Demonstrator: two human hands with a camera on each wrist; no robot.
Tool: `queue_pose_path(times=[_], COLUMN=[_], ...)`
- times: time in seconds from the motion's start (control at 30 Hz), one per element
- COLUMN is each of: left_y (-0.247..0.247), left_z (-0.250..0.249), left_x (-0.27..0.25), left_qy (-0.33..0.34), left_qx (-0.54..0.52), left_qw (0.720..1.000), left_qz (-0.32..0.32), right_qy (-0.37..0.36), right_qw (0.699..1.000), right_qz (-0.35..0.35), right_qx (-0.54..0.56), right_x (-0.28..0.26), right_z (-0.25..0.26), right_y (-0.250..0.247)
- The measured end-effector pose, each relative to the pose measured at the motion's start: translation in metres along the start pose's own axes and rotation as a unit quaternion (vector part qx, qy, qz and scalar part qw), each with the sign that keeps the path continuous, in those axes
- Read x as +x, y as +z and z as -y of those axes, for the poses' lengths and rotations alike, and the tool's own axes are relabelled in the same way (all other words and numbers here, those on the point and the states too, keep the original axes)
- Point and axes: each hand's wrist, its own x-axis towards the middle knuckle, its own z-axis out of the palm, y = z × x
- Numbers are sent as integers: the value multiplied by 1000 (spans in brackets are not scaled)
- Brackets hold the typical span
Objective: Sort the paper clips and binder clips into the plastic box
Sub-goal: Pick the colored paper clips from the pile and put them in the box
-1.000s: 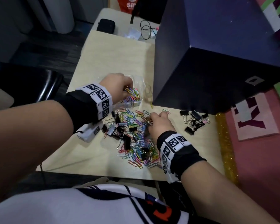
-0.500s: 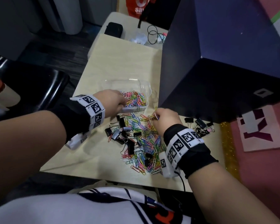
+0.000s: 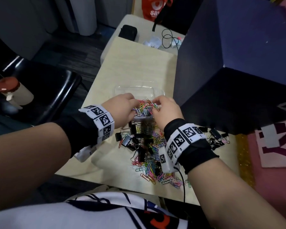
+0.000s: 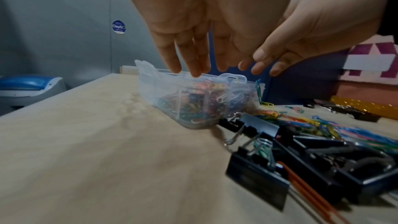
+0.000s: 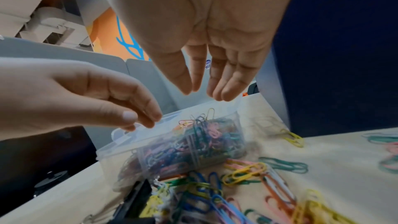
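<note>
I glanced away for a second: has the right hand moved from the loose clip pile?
Yes. The right hand has gone forward from the pile to the plastic box.

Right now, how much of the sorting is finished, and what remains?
Done: the plastic box already holds many coloured paper clips.
In hand: left hand and right hand hover over the box, fingers relaxed, apparently holding nothing.
Left: a mixed pile of paper clips and black binder clips on the table.
</note>
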Motion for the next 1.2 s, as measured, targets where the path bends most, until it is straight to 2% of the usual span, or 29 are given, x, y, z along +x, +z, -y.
queue_pose_path(times=[0.07, 0.17, 0.23, 0.33, 0.47, 0.63, 0.7, 0.8, 0.9, 0.97, 1.07, 1.2], left_y=[4, 10, 13, 13, 5, -2, -1, 2, 8, 8, 2, -2], left_z=[-3, -15, -18, -10, 4, 11, 9, 1, -7, -7, 0, 6], left_x=[2, 4, 5, 3, -4, -6, -6, -5, -3, -2, -1, -4], left_qy=[41, 108, 102, 78, 88, 63, 49, 47, 42, 22, 11, 11], left_qx=[13, 95, 138, 167, 184, 175, 155, 133, 153, 178, 205, 199], left_qw=[999, 989, 982, 978, 973, 980, 986, 989, 982, 975, 972, 976], left_qz=[-15, 45, 84, 103, 104, 69, 48, 38, 99, 128, 114, 86], right_qy=[26, 38, 21, -1, -9, -13, -17, 5, -17, -52, -66, -38], right_qw=[1000, 998, 997, 994, 994, 1000, 999, 995, 975, 971, 973, 988], right_qz=[-2, 25, 50, 80, 61, -13, -26, 10, 67, 97, 133, 74], right_qx=[-12, -42, -50, -72, -90, 8, 12, -96, -211, -212, -176, -133], right_x=[-1, -4, -6, -6, -1, 5, 7, 8, 4, 1, 0, 0], right_z=[-8, -13, -13, -11, -11, 0, 3, 2, 3, 4, 2, 0], right_y=[0, 4, 9, 14, 15, 15, 15, 16, 22, 28, 25, 14])
